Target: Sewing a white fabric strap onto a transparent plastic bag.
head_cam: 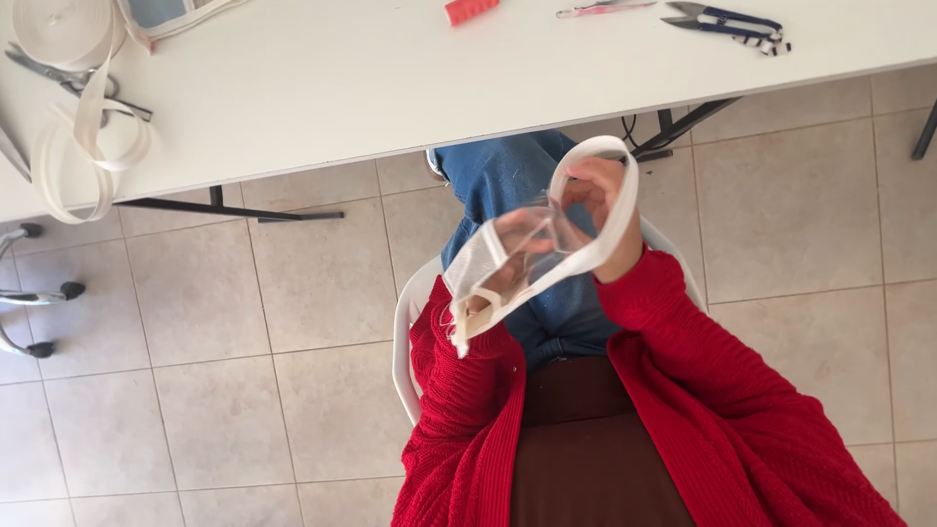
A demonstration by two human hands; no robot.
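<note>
The right hand is closed on a loop of white strap that curves over its fingers. The left hand pinches a clear plastic piece edged with the same strap, held above the lap, in front of the table. On the table lie one roll of white strap, one red clip, one pink tool and one pair of blue-handled snips.
</note>
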